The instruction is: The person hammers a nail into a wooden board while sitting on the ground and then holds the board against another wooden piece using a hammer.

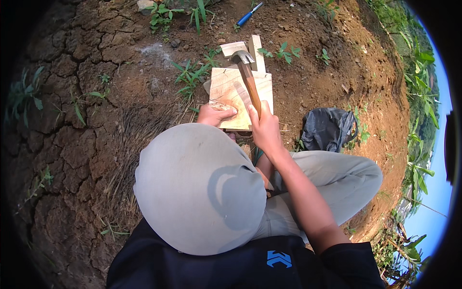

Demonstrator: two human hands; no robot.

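A claw hammer (250,85) with a brown wooden handle and a metal head is in my right hand (265,126), whose fingers wrap the lower handle. Its head is up and away from me, over the far part of a pale, squarish wooden board (262,91). My left hand (215,114) grips that board at its near left edge, thumb on top beside a rough dark knot; the other fingers are mostly hidden. The hammer casts a shadow on the wood. Beyond the board lie a narrow wooden strip (257,50) and a short wooden piece (233,48).
A blue-handled tool (249,15), maybe a screwdriver, lies on the soil at the far side. To the right is a crumpled black plastic bag (328,127). My bent knees in grey trousers (197,188) flank the work. Cracked earth (67,130) and small weeds spread leftward.
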